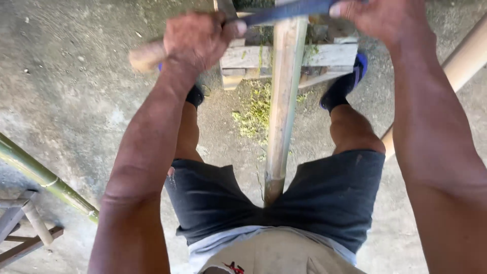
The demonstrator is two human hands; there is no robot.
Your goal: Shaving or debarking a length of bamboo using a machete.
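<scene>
Both hands grip a dark metal blade (284, 10) with a wooden handle, held crosswise at the frame's top: left hand (195, 40) fisted round the handle, right hand (380, 20) pinching the far end. The pale bamboo pole (281, 101) runs lengthwise down the centre, between the knees.

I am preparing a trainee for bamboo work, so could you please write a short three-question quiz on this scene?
1. True or false: the left hand grips the wooden handle of the blade.
2. Where does the near end of the bamboo pole sit? A) on a table B) between the person's legs C) in a bucket
3. What lies scattered on the concrete floor under the pole?

Key: 1 true. 2 B. 3 green shavings; the right hand holds the blade's other end.
</scene>
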